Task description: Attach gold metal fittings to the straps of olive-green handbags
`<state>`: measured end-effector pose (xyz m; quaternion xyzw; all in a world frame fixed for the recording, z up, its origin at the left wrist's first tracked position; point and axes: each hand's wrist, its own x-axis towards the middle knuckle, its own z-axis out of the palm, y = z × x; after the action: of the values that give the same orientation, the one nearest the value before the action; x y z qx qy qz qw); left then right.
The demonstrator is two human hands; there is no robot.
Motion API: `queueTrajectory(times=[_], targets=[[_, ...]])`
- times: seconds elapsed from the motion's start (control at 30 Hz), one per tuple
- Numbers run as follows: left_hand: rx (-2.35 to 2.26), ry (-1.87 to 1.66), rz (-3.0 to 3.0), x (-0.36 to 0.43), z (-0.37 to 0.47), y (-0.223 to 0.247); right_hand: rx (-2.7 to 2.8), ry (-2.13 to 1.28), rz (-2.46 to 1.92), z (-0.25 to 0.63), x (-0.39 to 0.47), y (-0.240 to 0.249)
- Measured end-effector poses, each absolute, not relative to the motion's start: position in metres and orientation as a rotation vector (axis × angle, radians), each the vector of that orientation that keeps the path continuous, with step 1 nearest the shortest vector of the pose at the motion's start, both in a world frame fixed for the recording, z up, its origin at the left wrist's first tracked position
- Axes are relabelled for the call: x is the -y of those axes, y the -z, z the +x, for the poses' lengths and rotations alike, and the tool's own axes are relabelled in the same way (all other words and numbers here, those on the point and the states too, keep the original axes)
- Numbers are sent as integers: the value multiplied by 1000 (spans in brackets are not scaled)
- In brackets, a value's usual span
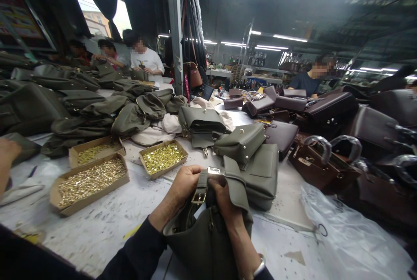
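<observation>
An olive-green handbag (208,241) stands close in front of me, its top open and its flap raised. My left hand (185,184) grips the strap end at the flap's left side, beside a gold buckle (198,196). Under the flap, my right hand (224,202) reaches across the bag's mouth, its fingers closed on the flap beside a shiny metal clasp plate (214,170). The fingertips of the right hand are partly hidden by the leather. Just beyond lie more olive bags (241,143), one with its flap open.
Cardboard trays of small gold metal pieces (93,180) and gold-coloured rivets (164,157) sit to the left. Olive bags pile up at far left, dark brown handbags (325,163) at right. Clear plastic sheeting (355,228) covers the right front. Another person's hand (8,154) shows at the left edge.
</observation>
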<state>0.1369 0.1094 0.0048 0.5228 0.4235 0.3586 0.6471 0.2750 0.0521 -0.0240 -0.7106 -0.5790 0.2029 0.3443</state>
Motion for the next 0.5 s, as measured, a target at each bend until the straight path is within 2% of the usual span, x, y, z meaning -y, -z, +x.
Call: queueTrajectory(times=[0.17,0.5], targets=[[-945,-806,1207,-105,137,-9,1218,-554,-1869,265,-49,19],[-918,-795,1424,-108,131,2,1266,-221,-1882,263,-48,30]])
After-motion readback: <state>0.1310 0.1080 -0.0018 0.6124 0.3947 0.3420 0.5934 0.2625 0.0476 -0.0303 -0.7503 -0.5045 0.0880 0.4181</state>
